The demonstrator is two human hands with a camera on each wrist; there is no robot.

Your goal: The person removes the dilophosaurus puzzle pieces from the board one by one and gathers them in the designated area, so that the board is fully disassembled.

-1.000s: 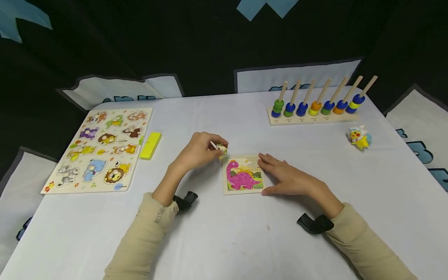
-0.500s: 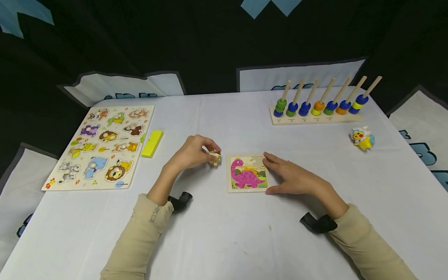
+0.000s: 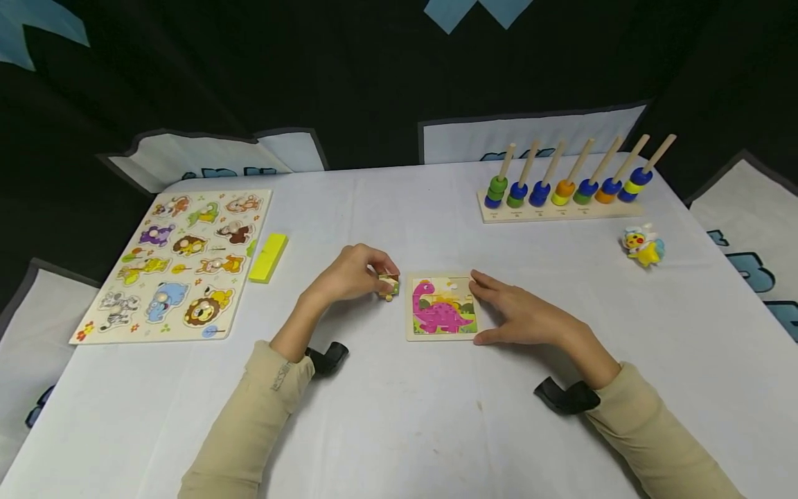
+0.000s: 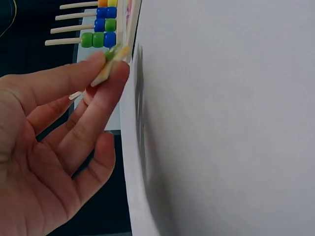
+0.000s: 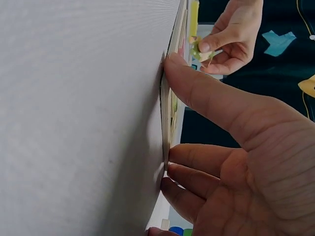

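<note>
My left hand (image 3: 352, 277) pinches a small wooden puzzle piece (image 3: 391, 285) between thumb and fingertips, just left of the dinosaur puzzle. The piece shows green and yellow print in the left wrist view, where it is held tilted above the white table. The dinosaur puzzle (image 3: 409, 308) lies flat, a square wooden frame around a pink long-necked dinosaur picture. My right hand (image 3: 530, 315) rests along its right side, with the thumb (image 5: 197, 91) at the near corner and the extended fingers (image 5: 199, 158) touching the edge farther up.
At the left lies a large animal peg board (image 3: 181, 267), with a yellow block (image 3: 269, 258) beside it. A wooden bead stacker (image 3: 561, 213) with upright pegs stands at the back right. In front of it sits a small yellow figurine (image 3: 644, 246).
My left hand has drawn the piece from the puzzle's upper left corner down to its left side, tilting it. The puzzle has shifted slightly right with my right hand still at its edge.
</note>
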